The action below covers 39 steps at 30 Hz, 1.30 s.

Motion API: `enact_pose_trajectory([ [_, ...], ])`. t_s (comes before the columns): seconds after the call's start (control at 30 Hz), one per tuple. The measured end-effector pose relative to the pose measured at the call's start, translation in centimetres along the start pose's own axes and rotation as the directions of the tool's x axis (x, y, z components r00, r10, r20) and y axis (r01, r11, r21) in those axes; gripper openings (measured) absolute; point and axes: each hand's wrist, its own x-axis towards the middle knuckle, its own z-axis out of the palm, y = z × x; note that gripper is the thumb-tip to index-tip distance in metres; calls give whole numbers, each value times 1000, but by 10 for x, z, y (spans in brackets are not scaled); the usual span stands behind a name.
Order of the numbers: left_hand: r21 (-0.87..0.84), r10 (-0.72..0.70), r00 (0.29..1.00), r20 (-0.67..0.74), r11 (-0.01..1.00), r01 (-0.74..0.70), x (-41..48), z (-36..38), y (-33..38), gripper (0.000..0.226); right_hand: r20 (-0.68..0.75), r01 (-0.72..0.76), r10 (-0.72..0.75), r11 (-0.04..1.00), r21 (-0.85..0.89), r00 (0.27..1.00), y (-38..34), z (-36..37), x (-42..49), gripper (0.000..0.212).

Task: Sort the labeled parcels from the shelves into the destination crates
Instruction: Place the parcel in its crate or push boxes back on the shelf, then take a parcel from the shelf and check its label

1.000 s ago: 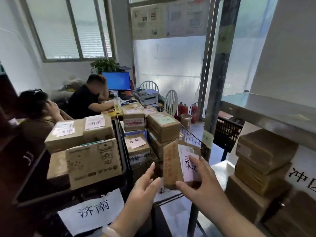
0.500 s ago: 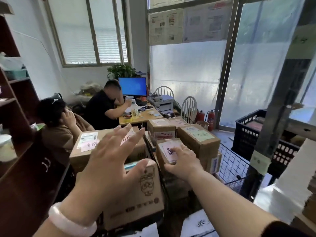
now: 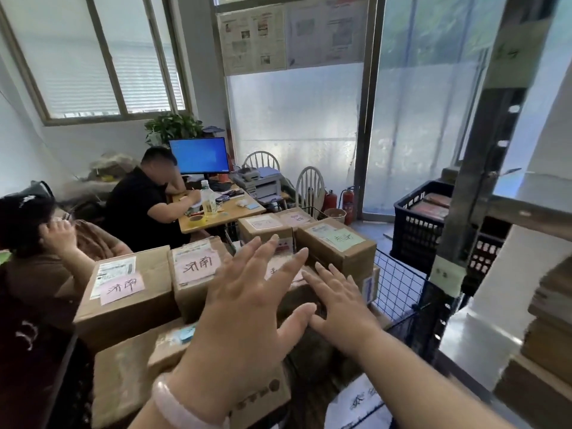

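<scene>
Step in hand: You appear to be finishing a drop. Both hands are empty above the pink-labelled parcel [image 3: 278,269] at centre frame, which sits among other boxes beside the wire crate [image 3: 399,292].
Task's thing: That parcel lies mostly hidden under your fingers, with only a strip of its label showing. It is just below the green-labelled parcel [image 3: 337,243] and to the right of the two pink-labelled boxes [image 3: 198,264] at centre left.
Doing it well: Check that the parcel lies flat with its label facing up. Compare its characters with the neighbouring labels before you turn away, since you cannot read them from here. If it rocks, press it level with a flat palm rather than regripping it.
Left hand: Your left hand [image 3: 247,308] fills the lower middle of the frame, palm down. The fingers are straight and fanned wide, the thumb points right, and it holds nothing. A pale bracelet [image 3: 173,404] sits on the wrist.
Right hand: Your right hand [image 3: 339,305] is just right of centre, palm down. The fingers are straight and slightly apart, and it also holds nothing. It cannot be told whether it touches the box top or hovers above it.
Watch for: Your two thumbs nearly meet, so lift the hands straight up so that you don't drag the parcel.
Next source: More brown parcels [image 3: 551,320] are stacked on the shelf at the right edge.
</scene>
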Motion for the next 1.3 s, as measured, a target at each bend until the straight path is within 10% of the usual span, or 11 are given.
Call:
enact_pose_trajectory([
  [0.3,-195,262,962,70,950,-245,31,80,122,72,-259,-239,211,968,-83,943,95,-85,-166,71],
  [0.77,-615,540,826,163,710,-343,26,152,347,71,-421,-654,638,745,129,644,214,-160,-354,71],
  [1.3,-246,308,681,664,951,-189,6,257,519,92,-211,-747,752,654,122,624,303,-170,-459,76],
])
